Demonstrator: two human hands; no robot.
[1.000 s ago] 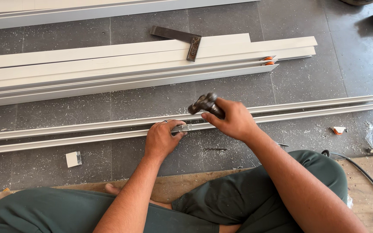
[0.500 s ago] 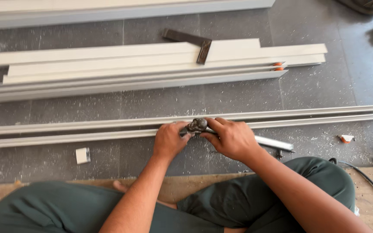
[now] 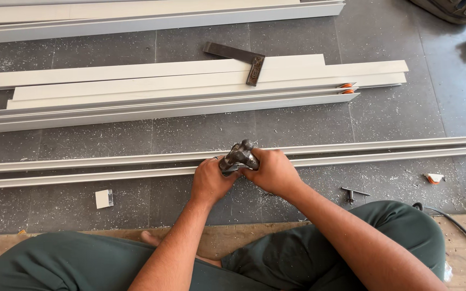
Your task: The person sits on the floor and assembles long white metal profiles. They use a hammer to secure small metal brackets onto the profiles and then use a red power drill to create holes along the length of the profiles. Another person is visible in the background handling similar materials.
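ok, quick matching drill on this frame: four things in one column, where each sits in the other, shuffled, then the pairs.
Things:
1. dark metal tool
2. try square
3. small white block
4. chuck key

Places:
A. on the floor left of the left hand
B. lying on top of the stacked white profiles
C. on the floor just right of the right forearm
D. gripped between the left hand and the right hand, on the long rail

Pairs: 1-D, 2-B, 3-A, 4-C

Dark grey tiled floor point(image 3: 200, 129), dusty with pale shavings; daylight, seemingly.
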